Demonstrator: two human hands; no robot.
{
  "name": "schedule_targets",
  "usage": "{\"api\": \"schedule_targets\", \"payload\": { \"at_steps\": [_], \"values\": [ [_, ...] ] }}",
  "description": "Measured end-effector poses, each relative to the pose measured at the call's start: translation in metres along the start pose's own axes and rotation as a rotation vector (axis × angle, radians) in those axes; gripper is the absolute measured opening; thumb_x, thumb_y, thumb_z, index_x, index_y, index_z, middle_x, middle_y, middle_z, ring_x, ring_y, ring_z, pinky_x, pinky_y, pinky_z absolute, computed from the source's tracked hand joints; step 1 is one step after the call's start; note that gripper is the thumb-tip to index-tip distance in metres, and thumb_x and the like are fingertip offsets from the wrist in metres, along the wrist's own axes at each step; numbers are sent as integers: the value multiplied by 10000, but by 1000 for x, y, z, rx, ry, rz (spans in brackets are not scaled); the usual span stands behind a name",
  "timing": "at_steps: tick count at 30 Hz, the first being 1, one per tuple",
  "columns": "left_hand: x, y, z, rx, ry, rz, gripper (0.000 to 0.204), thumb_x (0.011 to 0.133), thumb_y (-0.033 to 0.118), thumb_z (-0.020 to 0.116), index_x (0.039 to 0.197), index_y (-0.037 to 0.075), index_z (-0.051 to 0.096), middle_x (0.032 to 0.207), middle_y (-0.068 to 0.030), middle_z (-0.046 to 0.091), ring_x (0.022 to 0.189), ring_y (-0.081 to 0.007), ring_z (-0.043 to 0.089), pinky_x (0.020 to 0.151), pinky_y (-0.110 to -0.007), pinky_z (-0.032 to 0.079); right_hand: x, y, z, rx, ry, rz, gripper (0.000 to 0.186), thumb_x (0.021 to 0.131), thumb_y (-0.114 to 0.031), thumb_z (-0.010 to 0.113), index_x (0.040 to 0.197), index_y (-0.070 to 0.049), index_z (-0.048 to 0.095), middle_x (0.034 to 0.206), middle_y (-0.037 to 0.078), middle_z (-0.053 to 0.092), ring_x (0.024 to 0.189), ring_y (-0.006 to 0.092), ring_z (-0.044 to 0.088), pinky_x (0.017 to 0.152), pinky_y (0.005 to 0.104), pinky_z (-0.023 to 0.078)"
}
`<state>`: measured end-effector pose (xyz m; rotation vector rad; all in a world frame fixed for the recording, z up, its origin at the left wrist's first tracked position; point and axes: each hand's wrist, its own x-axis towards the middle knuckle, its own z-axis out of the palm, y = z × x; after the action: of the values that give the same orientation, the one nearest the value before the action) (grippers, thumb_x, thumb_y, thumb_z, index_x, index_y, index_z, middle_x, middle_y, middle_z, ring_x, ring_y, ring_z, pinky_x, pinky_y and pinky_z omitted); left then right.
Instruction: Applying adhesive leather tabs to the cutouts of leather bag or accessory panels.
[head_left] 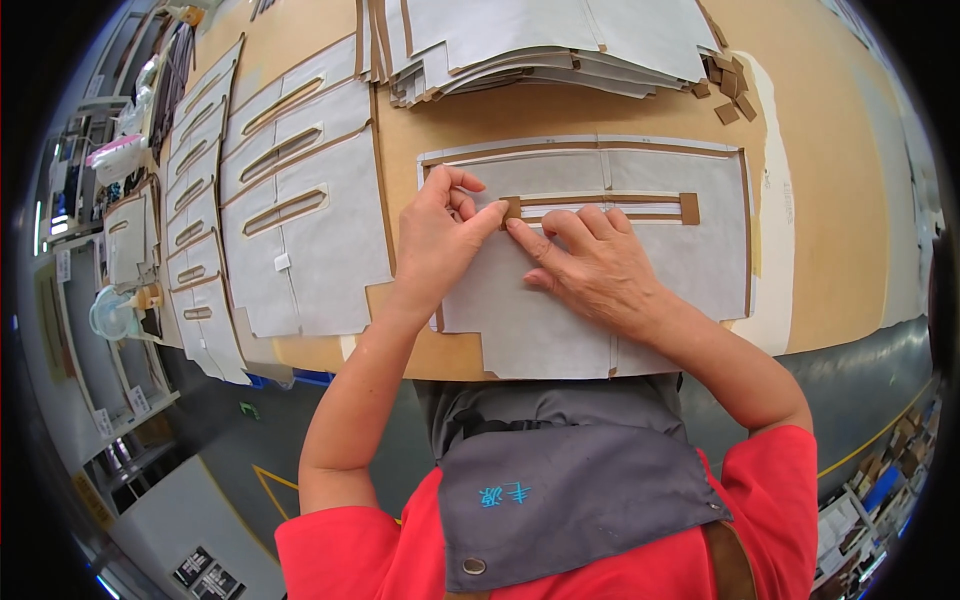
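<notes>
Left hand thumbed the tab, fingers kinda curled loose; right hand sat loosely spread on the panel, index at the tab.

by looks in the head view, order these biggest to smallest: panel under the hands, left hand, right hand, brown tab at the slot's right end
1. Panel
2. Left hand and right hand: too alike to rank
3. Brown tab
</notes>
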<state>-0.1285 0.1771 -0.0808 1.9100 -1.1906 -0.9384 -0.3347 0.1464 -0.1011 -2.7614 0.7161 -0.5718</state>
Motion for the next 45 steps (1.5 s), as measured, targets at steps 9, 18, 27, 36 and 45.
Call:
{"api": "schedule_targets", "payload": {
  "at_steps": [9,18,27,36,45],
  "values": [
    [6,-4,5,-3,-46,13,257,823,172,781,957,38,608,676,39,525,626,-42,469,565,-226,399,-1,3,-4,-6,-21,-9,541,829,-310,734,1320,-126,598,1047,11,535,917,197,496,768,359,379],
    [-44,-19,13,548,179,538,476,872,260,747,1325,168,633,853,-16,526,637,-153,514,539,-292,450,-80,57,-57,13,186,389,532,871,-181,716,1380,-114,577,1094,70,557,934,234,517,822,362,444],
    [-49,-20,23,739,169,504,485,925,353,667,1383,208,602,832,-24,470,631,-165,527,509,-322,451,-88,54,-60,-111,66,409,446,897,-229,685,1329,-129,636,1066,30,551,872,215,496,835,366,411],
    [-49,-20,25,765,172,512,442,946,283,644,1378,195,605,795,-22,481,603,-169,523,499,-328,441,-89,55,-57,-169,60,396,459,910,-232,672,1353,-128,622,1086,32,548,893,215,496,823,362,400],
    [-49,-18,22,711,198,572,453,939,271,628,1377,166,590,832,-70,516,666,-257,581,561,-385,481,-88,67,-62,26,193,437,410,905,-187,683,1297,-77,632,1068,71,546,945,249,514,859,387,428]
  ]
}}
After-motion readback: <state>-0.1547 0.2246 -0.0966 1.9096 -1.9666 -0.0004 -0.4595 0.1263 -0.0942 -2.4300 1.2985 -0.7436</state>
